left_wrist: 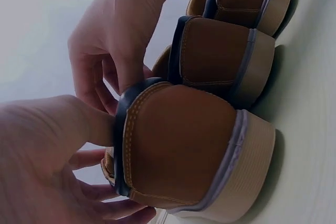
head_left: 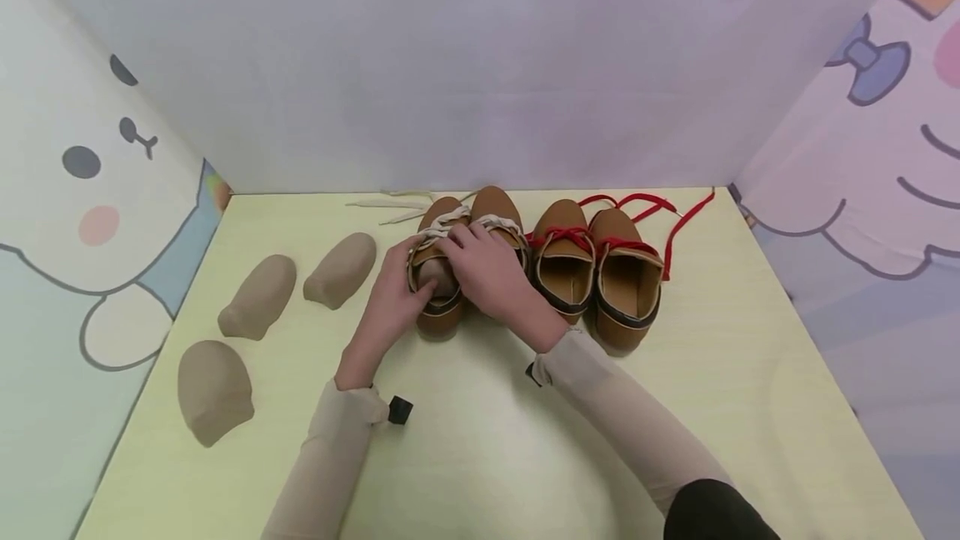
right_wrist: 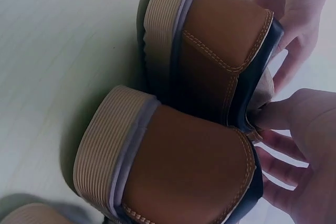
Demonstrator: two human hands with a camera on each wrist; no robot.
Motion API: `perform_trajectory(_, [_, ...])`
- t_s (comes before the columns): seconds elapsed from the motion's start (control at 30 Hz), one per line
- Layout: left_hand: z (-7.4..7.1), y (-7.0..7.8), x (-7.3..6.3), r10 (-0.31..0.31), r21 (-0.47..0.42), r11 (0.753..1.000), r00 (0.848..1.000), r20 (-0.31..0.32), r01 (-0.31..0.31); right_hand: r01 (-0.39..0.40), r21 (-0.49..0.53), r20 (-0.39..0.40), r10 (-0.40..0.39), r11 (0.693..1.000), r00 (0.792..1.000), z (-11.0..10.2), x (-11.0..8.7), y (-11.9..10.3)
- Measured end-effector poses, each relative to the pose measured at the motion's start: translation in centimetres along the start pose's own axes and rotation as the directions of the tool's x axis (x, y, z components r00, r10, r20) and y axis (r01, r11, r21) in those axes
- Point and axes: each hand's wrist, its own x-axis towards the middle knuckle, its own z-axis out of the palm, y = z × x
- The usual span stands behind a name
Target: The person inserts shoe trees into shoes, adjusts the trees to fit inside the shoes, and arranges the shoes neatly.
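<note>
A brown shoe (head_left: 441,326) with white laces stands toward the back of the table, and a beige shoe insert (head_left: 437,276) shows inside its opening. My left hand (head_left: 392,300) grips the shoe's left side, fingers along the outside and thumb in the opening by the insert. From the right, my right hand (head_left: 491,272) holds the same shoe's upper near the laces; its thumb reaches inside the collar in the right wrist view. Close beside it stands a second white-laced shoe (head_left: 491,201), partly covered by my right hand. The wrist views show both heels from behind.
Right of these stand two brown shoes with red laces, one (head_left: 562,215) beside the other (head_left: 628,332). Three beige inserts lie at the left: one at the front (head_left: 215,390), one behind it (head_left: 258,294), another nearer the shoes (head_left: 341,269). Fabric walls enclose the table (head_left: 465,457).
</note>
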Motion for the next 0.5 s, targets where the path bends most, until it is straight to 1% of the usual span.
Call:
perform_trajectory(0.1, [0.09,0.13,0.21,0.002,0.022,1.0,1.0,0.009,-0.002,-0.022,-0.002,-0.007,0.022,1.0,1.0,0.05,0.11,-0.13])
perform_trajectory(0.17, [0.17,0.21,0.3,0.0,0.041,0.999,1.0,0.004,0.0,-0.03,-0.005,-0.019,0.03,1.0,0.999,0.2,0.15,-0.17])
perform_trajectory(0.33, [0.46,0.25,0.46,-0.004,0.075,0.997,1.0,-0.023,0.005,-0.021,-0.001,-0.07,0.021,1.0,0.997,0.51,0.1,-0.27])
perform_trajectory(0.5, [0.71,0.07,0.67,0.02,0.106,0.994,0.999,-0.051,-0.015,-0.018,-0.008,-0.099,0.017,1.0,0.995,0.68,0.0,-0.32])
